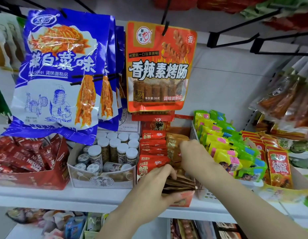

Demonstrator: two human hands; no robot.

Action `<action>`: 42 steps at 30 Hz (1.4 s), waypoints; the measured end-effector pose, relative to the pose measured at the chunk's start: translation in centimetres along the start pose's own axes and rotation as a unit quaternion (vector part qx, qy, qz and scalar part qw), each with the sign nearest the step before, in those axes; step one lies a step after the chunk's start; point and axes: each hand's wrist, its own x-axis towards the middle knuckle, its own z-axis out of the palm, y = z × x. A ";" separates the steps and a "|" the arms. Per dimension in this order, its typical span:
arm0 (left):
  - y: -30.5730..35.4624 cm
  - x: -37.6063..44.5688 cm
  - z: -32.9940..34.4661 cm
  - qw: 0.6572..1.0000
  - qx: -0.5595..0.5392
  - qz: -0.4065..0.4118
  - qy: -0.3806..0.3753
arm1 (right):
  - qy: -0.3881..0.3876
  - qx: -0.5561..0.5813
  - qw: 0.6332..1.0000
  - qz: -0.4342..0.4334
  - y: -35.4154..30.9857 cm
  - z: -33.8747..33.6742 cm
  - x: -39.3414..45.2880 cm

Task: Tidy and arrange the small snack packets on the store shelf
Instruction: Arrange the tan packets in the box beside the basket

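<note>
Hanging blue bags (63, 69) and an orange pouch (160, 66) overhang the shelf (98, 199), where the left hand (155, 185) grips stacked brown packets (180, 184) in their box while the right hand (193, 152) pinches another brown packet (173, 145) farther back.

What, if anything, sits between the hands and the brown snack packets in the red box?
Nothing visible. The left hand already grips the front of the brown packets, and the right hand touches those further back in the red box.
</note>
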 end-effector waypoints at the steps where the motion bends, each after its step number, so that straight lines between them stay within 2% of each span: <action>1: 0.0 -0.1 0.0 1.000 -0.003 0.001 0.000 | 0.006 -0.016 1.000 -0.001 -0.1 0.2 0.3; 7: -0.4 -0.3 -0.4 1.000 -0.028 -0.007 0.000 | 0.044 -0.071 0.996 0.001 -0.2 0.9 0.5; 9: -0.3 -0.4 -0.4 1.000 -0.029 -0.009 -0.004 | 0.079 -0.069 0.995 -0.005 0.2 0.0 0.2; 12: -0.4 -0.6 -0.2 0.999 -0.034 -0.018 -0.028 | 0.170 -0.024 0.985 0.008 1.7 -3.0 -0.4; 15: -0.6 -0.8 -0.4 0.995 -0.079 -0.045 -0.028 | 0.187 0.044 0.981 0.012 3.0 -5.5 -1.4; 19: -0.1 -0.6 -1.1 0.981 -0.180 -0.055 0.051 | 0.180 0.115 0.977 -0.002 3.9 -6.7 -2.5; 23: 0.9 0.3 -1.5 0.952 -0.209 -0.053 0.219 | 0.217 0.188 0.958 -0.006 4.9 -8.1 -2.9; 25: 1.4 0.7 -1.7 0.935 -0.256 -0.065 0.236 | 0.197 0.293 0.935 -0.015 5.2 -9.2 -3.1; 29: 2.1 0.9 -1.8 0.903 -0.400 -0.058 0.147 | 0.141 0.407 0.902 -0.024 4.9 -10.4 -3.1; 34: 2.3 0.9 -2.2 0.894 -0.423 -0.039 0.140 | 0.093 0.510 0.855 -0.010 5.0 -10.2 -2.7; 38: 2.5 0.7 -2.3 0.892 -0.430 -0.038 0.133 | 0.082 0.533 0.842 0.011 5.3 -9.8 -2.4; 40: 2.3 0.7 -2.4 0.861 -0.497 -0.036 0.104 | 0.079 0.557 0.827 0.009 5.3 -9.3 -2.3; 41: 2.3 0.8 -2.6 0.818 -0.571 -0.037 0.064 | 0.069 0.581 0.811 0.001 5.1 -9.1 -2.3; 42: 2.4 0.8 -2.8 0.753 -0.656 -0.044 0.016 | 0.055 0.611 0.789 -0.013 5.0 -8.8 -2.3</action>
